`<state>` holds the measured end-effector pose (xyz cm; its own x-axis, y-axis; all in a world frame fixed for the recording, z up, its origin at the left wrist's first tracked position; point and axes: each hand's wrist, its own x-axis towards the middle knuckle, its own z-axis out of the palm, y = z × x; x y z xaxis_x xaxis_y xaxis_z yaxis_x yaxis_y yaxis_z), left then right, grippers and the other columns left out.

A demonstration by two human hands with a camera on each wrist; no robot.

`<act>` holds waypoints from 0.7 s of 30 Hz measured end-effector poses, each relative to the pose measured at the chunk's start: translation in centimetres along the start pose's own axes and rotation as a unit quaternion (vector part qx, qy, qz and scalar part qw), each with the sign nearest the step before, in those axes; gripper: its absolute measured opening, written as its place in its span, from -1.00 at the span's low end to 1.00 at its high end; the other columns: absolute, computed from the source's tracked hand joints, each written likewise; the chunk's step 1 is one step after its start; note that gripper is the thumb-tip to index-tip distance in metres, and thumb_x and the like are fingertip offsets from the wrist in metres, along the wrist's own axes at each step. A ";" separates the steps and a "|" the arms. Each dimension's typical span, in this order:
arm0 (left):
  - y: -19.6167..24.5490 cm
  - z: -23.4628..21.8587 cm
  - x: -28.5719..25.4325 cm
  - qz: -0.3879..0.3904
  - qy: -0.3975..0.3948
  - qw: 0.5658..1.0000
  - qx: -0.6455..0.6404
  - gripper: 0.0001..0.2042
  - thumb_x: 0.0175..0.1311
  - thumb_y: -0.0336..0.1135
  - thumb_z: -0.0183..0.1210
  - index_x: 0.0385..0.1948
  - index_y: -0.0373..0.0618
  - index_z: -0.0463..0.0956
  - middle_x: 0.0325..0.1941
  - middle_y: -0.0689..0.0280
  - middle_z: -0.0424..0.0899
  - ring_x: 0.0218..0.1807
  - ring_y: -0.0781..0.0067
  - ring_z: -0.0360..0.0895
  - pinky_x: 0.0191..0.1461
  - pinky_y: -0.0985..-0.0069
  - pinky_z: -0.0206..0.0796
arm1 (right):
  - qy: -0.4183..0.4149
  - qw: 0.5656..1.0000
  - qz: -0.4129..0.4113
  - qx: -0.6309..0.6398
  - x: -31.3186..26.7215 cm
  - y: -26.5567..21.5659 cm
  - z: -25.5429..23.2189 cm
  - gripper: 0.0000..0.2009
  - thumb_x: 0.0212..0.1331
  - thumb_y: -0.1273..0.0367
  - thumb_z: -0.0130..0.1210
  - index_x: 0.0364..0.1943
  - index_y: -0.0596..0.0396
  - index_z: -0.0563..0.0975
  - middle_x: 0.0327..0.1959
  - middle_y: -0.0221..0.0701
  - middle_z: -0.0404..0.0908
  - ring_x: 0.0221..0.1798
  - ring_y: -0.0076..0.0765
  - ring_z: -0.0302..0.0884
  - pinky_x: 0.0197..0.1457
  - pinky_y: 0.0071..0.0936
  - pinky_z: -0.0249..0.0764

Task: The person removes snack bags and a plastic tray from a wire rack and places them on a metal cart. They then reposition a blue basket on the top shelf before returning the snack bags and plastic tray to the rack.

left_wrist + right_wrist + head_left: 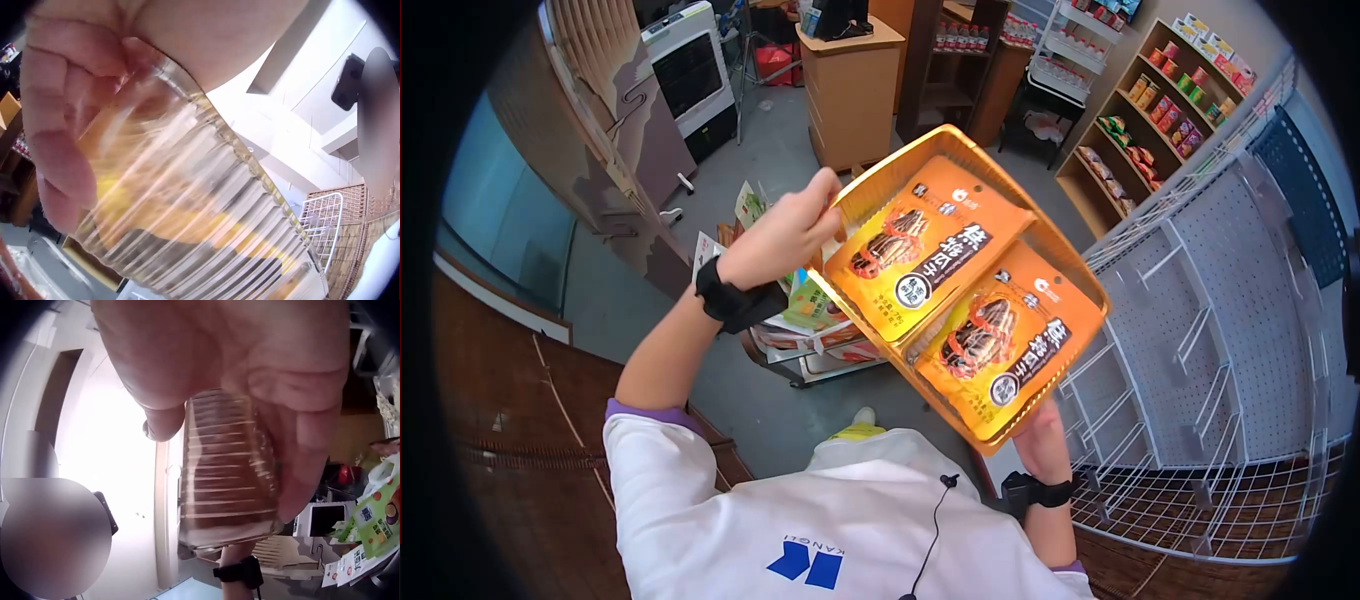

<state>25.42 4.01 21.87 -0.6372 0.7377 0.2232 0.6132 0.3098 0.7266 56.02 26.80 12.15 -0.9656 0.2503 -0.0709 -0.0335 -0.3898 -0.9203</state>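
A golden plastic tray [1055, 255] with ribbed walls is held tilted in front of the chest. Two orange snack packets, an upper one [920, 250] and a lower one [1000, 345], lie side by side in it. The left hand [792, 228] grips the tray's upper left edge; in the left wrist view its fingers [62, 169] curl against the clear ribbed wall [206, 212]. At the tray's lower right corner, the right hand [1042, 440] holds on from below, mostly hidden. The right wrist view shows the right hand [231, 369] spanning the tray's end [228, 469], thumb and fingers on opposite sides.
White wire shelving [1180, 340] stands at the right, with a stocked wooden shelf [1155, 110] behind it. A cart with packages [810, 335] is beyond the left forearm. A wooden cabinet [852, 90] and an air cooler [688, 75] stand farther back.
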 end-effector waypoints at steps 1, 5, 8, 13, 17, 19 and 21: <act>-1.3 -0.1 0.1 -0.021 -0.007 1.000 0.002 -0.90 0.35 -0.38 -0.15 -0.28 -0.19 0.17 -0.58 0.21 0.40 -0.56 0.48 0.39 -0.48 0.49 0.24 | 0.005 1.000 0.000 -0.001 1.0 0.8 0.5 -0.06 -0.04 -0.22 0.08 0.29 0.18 0.10 0.29 -0.35 0.24 0.32 -0.29 0.21 0.32 -0.26 0.21; -3.0 3.2 -0.1 -0.004 0.011 0.999 0.050 -0.84 0.28 -0.36 -0.13 -0.23 -0.24 0.19 -0.53 -0.10 0.49 -0.42 -0.16 0.48 -0.37 0.14 0.28 | 0.002 0.996 0.032 0.079 2.0 2.5 -1.2 -0.24 0.11 -0.01 0.13 0.28 0.13 0.13 0.21 -0.37 0.33 0.19 -0.40 0.36 0.20 -0.36 0.34; -4.5 3.6 -0.1 -0.044 -0.007 0.998 0.034 -0.82 0.28 -0.33 -0.08 -0.21 -0.22 0.21 -0.52 -0.12 0.49 -0.36 -0.20 0.48 -0.34 0.10 0.27 | 0.103 0.987 0.124 0.024 4.2 2.8 0.3 -0.55 0.24 0.39 0.00 0.21 0.17 0.22 0.16 -0.33 0.40 0.15 -0.36 0.40 0.22 -0.38 0.34; -6.9 4.8 -1.6 -0.084 -0.015 0.978 -0.189 -0.70 0.35 -0.26 -0.01 -0.02 -0.25 0.23 -0.20 0.07 0.60 -0.39 0.31 0.61 -0.32 0.43 0.43 | 0.138 0.982 0.100 0.086 6.2 3.8 -0.7 -0.56 0.18 0.44 0.02 0.16 0.18 0.27 0.09 -0.28 0.47 0.04 -0.27 0.51 0.00 -0.24 0.52; -8.2 6.1 -2.9 -0.107 0.066 0.915 -0.382 -0.69 0.39 -0.30 -0.05 0.10 -0.17 0.24 -0.01 0.23 0.53 -0.17 0.55 0.54 -0.10 0.60 0.38 | 0.154 0.981 0.082 0.088 10.4 3.1 -2.6 -0.62 0.21 0.36 -0.02 0.11 0.16 0.33 -0.02 -0.25 0.55 -0.07 -0.22 0.57 -0.13 -0.21 0.56; -8.5 7.1 -4.5 -0.113 0.092 0.916 -0.373 -0.70 0.40 -0.32 -0.07 0.10 -0.16 0.25 -0.03 0.23 0.55 -0.16 0.54 0.54 -0.07 0.59 0.36 | 0.163 0.981 0.057 0.089 12.9 2.7 -3.7 -0.63 0.22 0.35 -0.02 0.09 0.17 0.34 -0.01 -0.25 0.54 -0.05 -0.23 0.56 -0.10 -0.21 0.56; -9.1 8.1 -6.4 -0.171 0.082 0.893 -0.408 -0.73 0.40 -0.32 -0.08 0.07 -0.19 0.28 -0.07 0.23 0.57 -0.16 0.53 0.53 -0.08 0.58 0.37 | 0.158 0.981 0.046 0.099 16.1 3.4 -5.7 -0.63 0.22 0.35 -0.02 0.09 0.17 0.34 0.00 -0.25 0.53 -0.03 -0.23 0.55 -0.07 -0.20 0.55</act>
<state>27.70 1.37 8.60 -0.8230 0.5650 -0.0588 -0.1325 -0.0902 0.9871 41.81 34.59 5.71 -0.8402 0.4558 -0.2937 -0.0305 -0.5806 -0.8136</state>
